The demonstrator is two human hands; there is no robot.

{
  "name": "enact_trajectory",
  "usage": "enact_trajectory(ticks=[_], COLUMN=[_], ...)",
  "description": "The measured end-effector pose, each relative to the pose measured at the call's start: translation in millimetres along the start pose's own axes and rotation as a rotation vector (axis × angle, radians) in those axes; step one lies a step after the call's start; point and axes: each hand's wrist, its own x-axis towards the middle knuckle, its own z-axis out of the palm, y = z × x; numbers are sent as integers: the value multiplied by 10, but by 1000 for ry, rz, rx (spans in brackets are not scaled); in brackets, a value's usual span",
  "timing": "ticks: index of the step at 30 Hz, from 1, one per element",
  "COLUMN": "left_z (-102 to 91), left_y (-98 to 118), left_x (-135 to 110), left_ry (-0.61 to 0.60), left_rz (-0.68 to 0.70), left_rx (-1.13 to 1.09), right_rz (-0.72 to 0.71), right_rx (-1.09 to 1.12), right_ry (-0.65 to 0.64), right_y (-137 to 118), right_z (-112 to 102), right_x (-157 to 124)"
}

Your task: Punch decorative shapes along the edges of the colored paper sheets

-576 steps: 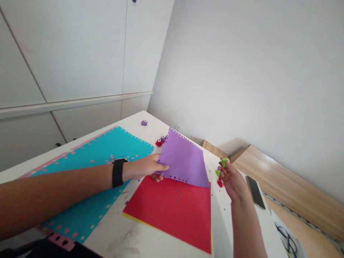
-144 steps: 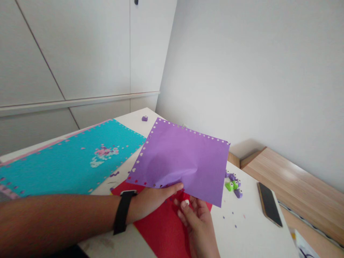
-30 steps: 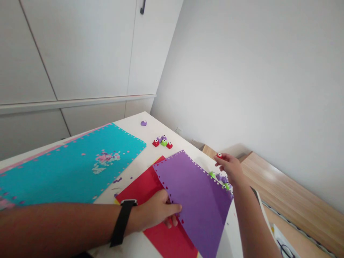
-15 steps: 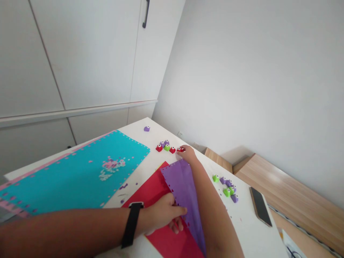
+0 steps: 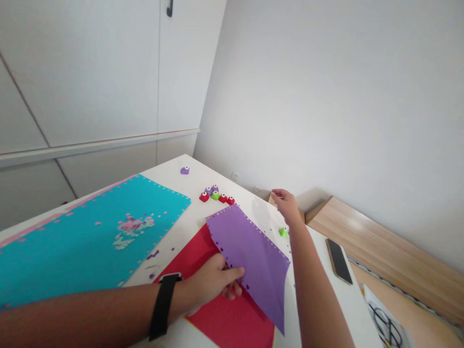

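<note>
My left hand (image 5: 213, 282), with a black band on its wrist, pinches the near edge of a purple paper sheet (image 5: 250, 246) that has small holes punched along its borders. The sheet lies partly lifted over a red sheet (image 5: 226, 321). My right hand (image 5: 286, 204) hovers above the table's far edge, fingers loosely stretched out with nothing showing in them. To its left is a cluster of small punches (image 5: 216, 195) in red, green and purple. A single green punch (image 5: 282, 232) lies beside my right forearm.
A large teal sheet (image 5: 90, 232) with paper confetti on it covers the table's left part. One purple punch (image 5: 184, 170) sits alone at the far corner. A phone (image 5: 338, 260) lies at the right edge. White cabinets and a wall stand behind.
My right hand carried a red punch over to the far cluster, left it there and drew back to the right. My left hand kept its hold on the purple sheet.
</note>
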Motion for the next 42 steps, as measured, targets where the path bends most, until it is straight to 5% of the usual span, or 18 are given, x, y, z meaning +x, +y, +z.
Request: enact_trajectory(ticks=[3,5,14,22,31,37,42], left_z=[14,35,69,9,27,4,32], left_y=[42,82,78,156,301,261,309], left_x=[-18,-58,-124,-77,-98,-36,-79], left_ry=[42,56,133,130,370,390,343], left_rz=[9,-4,-103,-24,33,159,141], left_rx=[-50,-64,-142,-81,-85,-231,-245], right_rz=[102,156,320,241,298,329,300], right_rx=[-144,-230,-302,191,875,797,775], right_ry=[-32,-101,-152,25,45,241,121], right_y=[418,608,743,489,-114,-357,-551], right_z=[-449,-550,-38,-145,-69,214,428], right_x=[-241,-426,-796,-1144,-2033,-2268,-2397])
